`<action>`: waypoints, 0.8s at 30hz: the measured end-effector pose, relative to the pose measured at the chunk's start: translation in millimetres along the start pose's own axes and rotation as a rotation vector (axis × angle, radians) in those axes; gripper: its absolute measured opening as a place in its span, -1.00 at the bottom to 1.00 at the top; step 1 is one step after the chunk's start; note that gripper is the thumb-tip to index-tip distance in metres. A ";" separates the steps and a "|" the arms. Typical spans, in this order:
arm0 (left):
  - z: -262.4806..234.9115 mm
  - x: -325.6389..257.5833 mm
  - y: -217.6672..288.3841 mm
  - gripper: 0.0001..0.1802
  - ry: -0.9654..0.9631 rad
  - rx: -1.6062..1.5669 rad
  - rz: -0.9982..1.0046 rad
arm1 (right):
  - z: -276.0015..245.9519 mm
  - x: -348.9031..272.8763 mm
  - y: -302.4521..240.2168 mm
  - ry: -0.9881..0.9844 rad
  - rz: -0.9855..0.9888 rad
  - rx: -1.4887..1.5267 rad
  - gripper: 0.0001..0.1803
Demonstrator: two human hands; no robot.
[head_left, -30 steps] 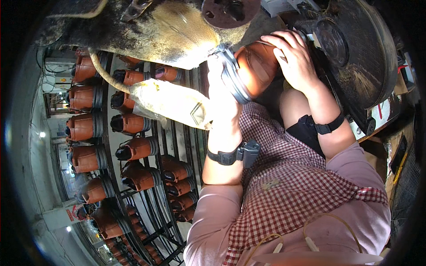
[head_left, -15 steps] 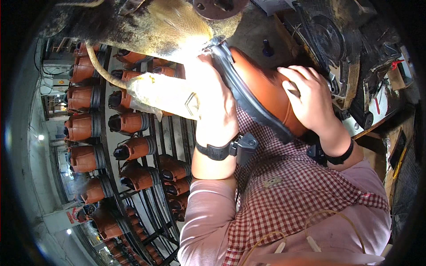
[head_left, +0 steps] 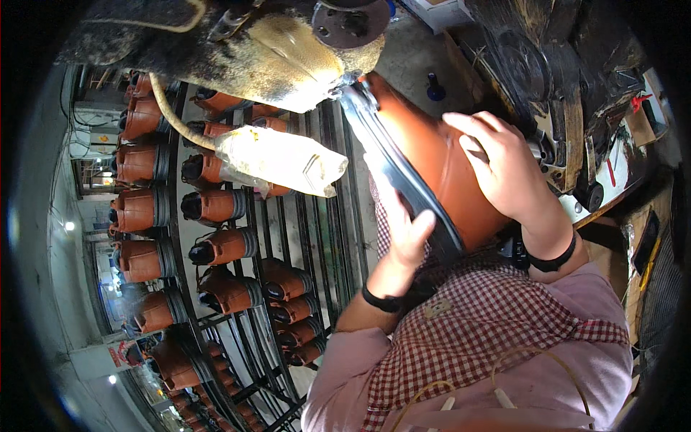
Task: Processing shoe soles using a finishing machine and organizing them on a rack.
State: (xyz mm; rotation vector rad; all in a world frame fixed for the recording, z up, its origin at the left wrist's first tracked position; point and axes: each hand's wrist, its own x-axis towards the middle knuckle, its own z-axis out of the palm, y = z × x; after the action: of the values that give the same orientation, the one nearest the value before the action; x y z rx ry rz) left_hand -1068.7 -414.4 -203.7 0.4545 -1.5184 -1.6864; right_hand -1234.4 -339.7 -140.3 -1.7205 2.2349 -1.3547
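A brown leather shoe (head_left: 414,133) with a thick black sole (head_left: 403,173) is held at a slant, one end right up against the narrow tip of a worn, yellowish machine head (head_left: 288,54). My left hand (head_left: 404,229) grips the sole side; its thumb shows at the edge, while some fingers are partly lost in glare and behind the sole. Over the leather upper lies my right hand (head_left: 497,162), fingers curved around it. Black bands circle both my wrists. The shoe's lower end reaches my checked apron (head_left: 489,317).
A white wrapped piece (head_left: 288,162) on a yellowish hose hangs left of the shoe. Farther left, black metal racks (head_left: 183,273) hold many brown shoes. At the right are dark machine parts (head_left: 529,68) and a white work surface (head_left: 615,169). A small blue object (head_left: 435,88) sits beyond the shoe.
My left hand has come down from beside the machine tip to the lower part of the sole, uncovering the white wrapped piece. My right hand stays on the upper, and the shoe shifts slightly.
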 end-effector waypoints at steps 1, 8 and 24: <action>-1.6 -12.0 -2.9 0.23 -0.012 -0.031 -0.056 | 1.2 0.1 -0.2 -0.001 0.009 -0.001 -0.64; 3.7 -2.3 27.9 0.07 0.064 -0.345 -0.083 | -3.0 -3.1 -13.4 0.058 0.136 0.349 -0.66; -13.3 67.2 79.5 -0.35 0.158 0.346 -0.016 | 11.2 -15.8 -3.1 0.007 0.020 0.249 -0.58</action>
State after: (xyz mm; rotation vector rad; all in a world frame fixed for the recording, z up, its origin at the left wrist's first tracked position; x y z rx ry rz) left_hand -1074.7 -470.1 -114.9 0.7643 -1.6949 -1.3645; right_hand -1220.4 -334.1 -152.8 -1.6073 1.9794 -1.5597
